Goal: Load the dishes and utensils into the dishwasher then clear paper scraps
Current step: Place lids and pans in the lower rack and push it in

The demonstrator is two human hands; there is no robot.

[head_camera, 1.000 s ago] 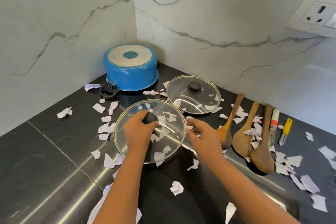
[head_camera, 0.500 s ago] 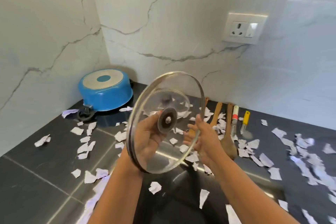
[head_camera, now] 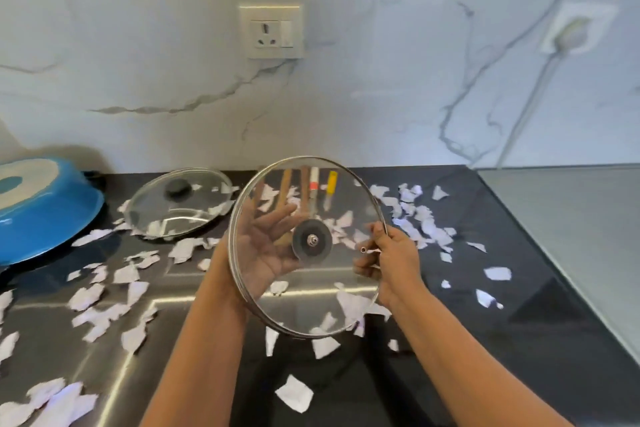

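At the centre of the frame a glass lid (head_camera: 308, 291) is held upright above the dark counter (head_camera: 540, 305), underside toward the camera. The left hand (head_camera: 265, 246) is behind the glass, fingers spread wide; whether it grips the knob cannot be told. The right hand (head_camera: 388, 263) pinches the lid's right rim. Paper scraps (head_camera: 294, 393) litter the counter.

A glass lid (head_camera: 308, 246) with a steel rim stands nearly upright at frame centre, underside toward the camera. A second lid (head_camera: 179, 201) lies flat at left, beside an overturned blue pot (head_camera: 41, 208). Wooden spoons (head_camera: 294, 187) and white paper scraps (head_camera: 104, 298) litter the dark counter (head_camera: 519, 288).
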